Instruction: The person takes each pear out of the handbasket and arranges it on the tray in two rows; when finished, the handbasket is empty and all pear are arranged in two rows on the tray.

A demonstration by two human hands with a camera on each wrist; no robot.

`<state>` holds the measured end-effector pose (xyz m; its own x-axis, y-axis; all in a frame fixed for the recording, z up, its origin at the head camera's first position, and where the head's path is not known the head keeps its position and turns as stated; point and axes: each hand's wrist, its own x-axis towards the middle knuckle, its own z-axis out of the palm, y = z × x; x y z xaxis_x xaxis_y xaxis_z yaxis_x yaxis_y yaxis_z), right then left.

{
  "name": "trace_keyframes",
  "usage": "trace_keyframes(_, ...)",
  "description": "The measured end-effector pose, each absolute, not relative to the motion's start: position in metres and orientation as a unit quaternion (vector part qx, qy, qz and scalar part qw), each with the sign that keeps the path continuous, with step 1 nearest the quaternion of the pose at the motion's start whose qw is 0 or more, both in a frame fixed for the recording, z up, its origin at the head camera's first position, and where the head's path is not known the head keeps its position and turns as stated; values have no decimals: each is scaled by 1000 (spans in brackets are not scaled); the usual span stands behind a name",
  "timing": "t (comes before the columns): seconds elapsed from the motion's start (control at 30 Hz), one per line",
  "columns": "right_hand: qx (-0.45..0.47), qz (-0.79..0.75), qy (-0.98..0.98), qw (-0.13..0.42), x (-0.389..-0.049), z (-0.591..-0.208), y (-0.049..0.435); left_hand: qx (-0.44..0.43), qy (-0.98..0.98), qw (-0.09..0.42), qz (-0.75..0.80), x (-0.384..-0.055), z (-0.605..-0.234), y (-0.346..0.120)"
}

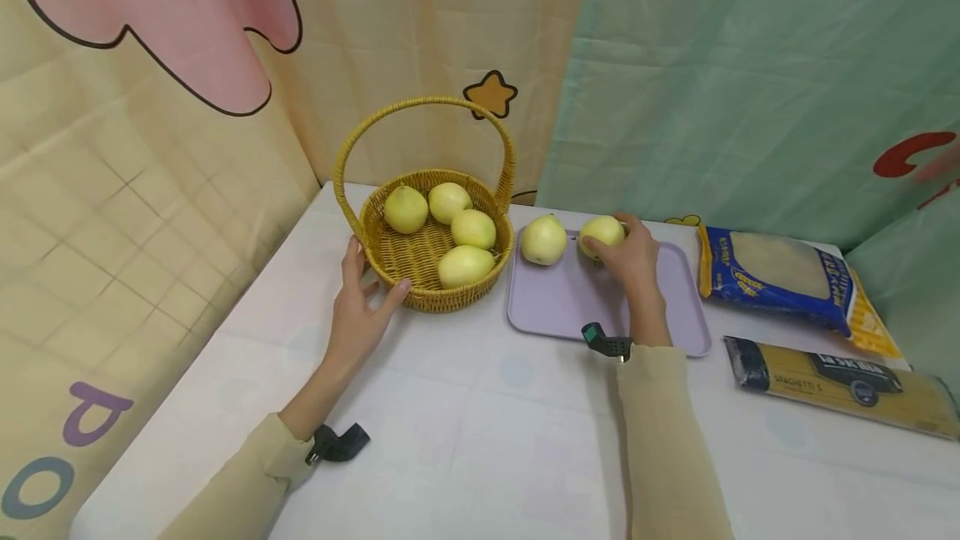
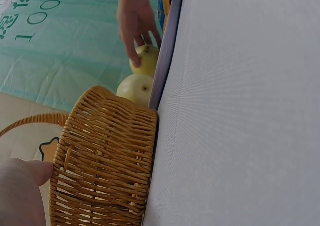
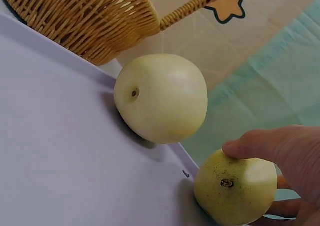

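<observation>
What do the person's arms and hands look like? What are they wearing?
The left hand and right hand wear no gloves. The left sleeve and right sleeve are plain pale beige. Each wrist has a bent black gadget: the left gadget and the right gadget, which has a green patch.

Blue bag (image 1: 780,269) just beyond spaghetti packet (image 1: 840,388), both on white table (image 1: 465,440); green curtain (image 1: 712,90) behind
</observation>
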<state>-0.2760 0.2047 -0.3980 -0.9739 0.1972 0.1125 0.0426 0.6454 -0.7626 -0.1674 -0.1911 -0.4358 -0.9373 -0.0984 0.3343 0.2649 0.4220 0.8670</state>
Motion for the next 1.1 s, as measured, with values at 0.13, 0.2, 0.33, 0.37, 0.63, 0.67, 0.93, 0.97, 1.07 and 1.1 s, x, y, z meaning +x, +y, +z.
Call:
trace_keyframes(0.13,-71,416,-901,98,-276,-397,203,-52,-824,170,-538,-167,-435,-191)
trace_keyframes(0.2,-76,415,-901,102,-277,-397,203,-52,-823,170,-540,-166,-435,-191)
trace_keyframes(0.33,-87,414,-899,110,-278,-396,203,-52,-824,167,-539,-166,-435,-191)
trace_keyframes(0.37,-89,417,-898,112,-277,-395,203,-52,-824,167,-538,-166,-435,-191)
trace_keyframes(0.63,-95,443,-883,118,-272,-382,203,-44,-830,163,-531,-167,-436,-191)
trace_keyframes(0.67,-94,446,-882,120,-272,-380,203,-44,-831,163,-530,-168,-436,-191)
trace_keyframes(0.93,-59,460,-871,161,-265,-358,194,-44,-830,161,-532,-167,-435,-191)
trace_keyframes(0.97,-53,464,-869,163,-263,-355,193,-44,-830,161,-533,-167,-435,-191)
trace_keyframes(1.07,-33,471,-866,168,-259,-347,187,-44,-830,161,-532,-167,-436,-191)
trace_keyframes(1.1,-26,474,-864,167,-257,-344,184,-45,-830,162,-532,-167,-436,-191)
